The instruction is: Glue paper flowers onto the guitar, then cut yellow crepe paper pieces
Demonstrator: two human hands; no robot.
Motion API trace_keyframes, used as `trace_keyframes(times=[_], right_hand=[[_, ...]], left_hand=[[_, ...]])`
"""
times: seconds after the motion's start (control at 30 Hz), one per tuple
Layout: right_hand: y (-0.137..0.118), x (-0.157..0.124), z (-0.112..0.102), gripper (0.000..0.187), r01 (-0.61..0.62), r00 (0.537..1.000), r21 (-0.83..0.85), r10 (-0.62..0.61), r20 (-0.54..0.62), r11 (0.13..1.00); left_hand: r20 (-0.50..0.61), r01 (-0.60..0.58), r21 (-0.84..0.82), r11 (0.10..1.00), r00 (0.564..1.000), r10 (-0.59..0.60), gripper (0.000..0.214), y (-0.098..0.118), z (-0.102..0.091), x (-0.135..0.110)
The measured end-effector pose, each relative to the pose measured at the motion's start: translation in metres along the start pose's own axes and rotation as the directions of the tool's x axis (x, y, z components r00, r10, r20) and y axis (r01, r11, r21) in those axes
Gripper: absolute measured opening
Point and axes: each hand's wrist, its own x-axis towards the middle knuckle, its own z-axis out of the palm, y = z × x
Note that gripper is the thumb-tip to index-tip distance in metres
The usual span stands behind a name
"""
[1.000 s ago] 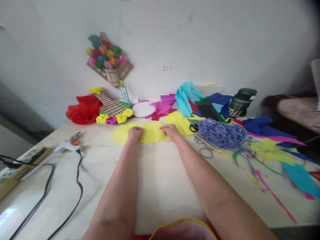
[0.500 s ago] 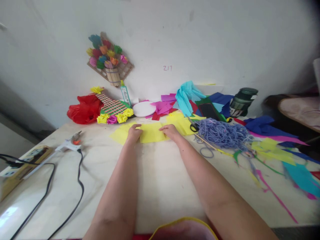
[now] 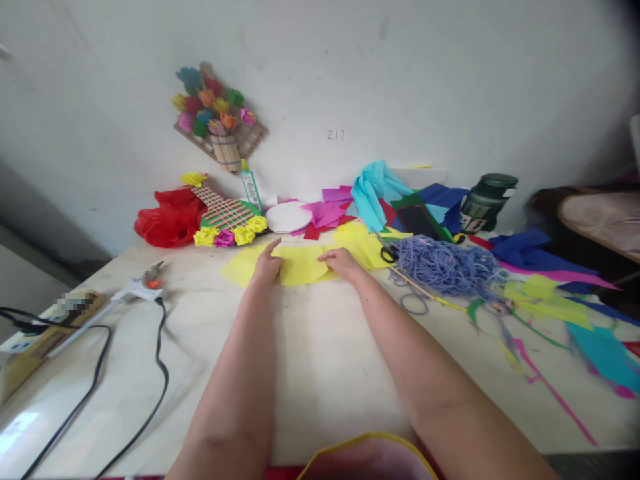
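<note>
A small sheet of yellow crepe paper (image 3: 301,265) lies across the table between my two hands, over more yellow paper. My left hand (image 3: 267,265) is at its left edge, the index finger stretched away from the thumb, so the hand is open. At the sheet's right side, my right hand (image 3: 344,263) has its fingers closed on the edge. Further yellow crepe paper (image 3: 367,248) spreads behind and beside my right hand. Black-handled scissors (image 3: 387,255) rest just to its right, partly against a tangle of blue-purple cord (image 3: 445,267).
On the left are a glue gun (image 3: 140,288), its black cable and a power strip (image 3: 50,333). A stick-and-flower craft (image 3: 227,210), glue bottle (image 3: 251,189) and white disc (image 3: 289,218) stand behind. A phone (image 3: 417,222), green bottle (image 3: 489,203) and coloured scraps are rightward.
My left index finger has straightened and lifted away from the thumb. My right hand and the yellow sheet have stayed nearly in place.
</note>
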Motion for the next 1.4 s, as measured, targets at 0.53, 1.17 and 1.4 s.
trace_keyframes(times=[0.53,1.17,1.4], right_hand=[[0.001,0.0,-0.001,0.038,0.025,0.999,-0.077,-0.022,0.035,0.997],[-0.002,-0.003,-0.003,0.031,0.026,0.999,-0.022,-0.025,0.036,0.999],[-0.003,-0.004,-0.004,0.029,0.058,0.996,-0.042,-0.054,0.071,0.997]], left_hand=[[0.073,0.137,-0.174,0.975,0.989,-0.126,0.033,-0.001,0.003,-0.001],[0.147,0.065,-0.096,0.993,0.988,-0.05,0.044,-0.005,-0.003,0.0],[0.163,0.083,-0.137,0.987,0.985,-0.06,0.051,-0.001,-0.002,-0.003]])
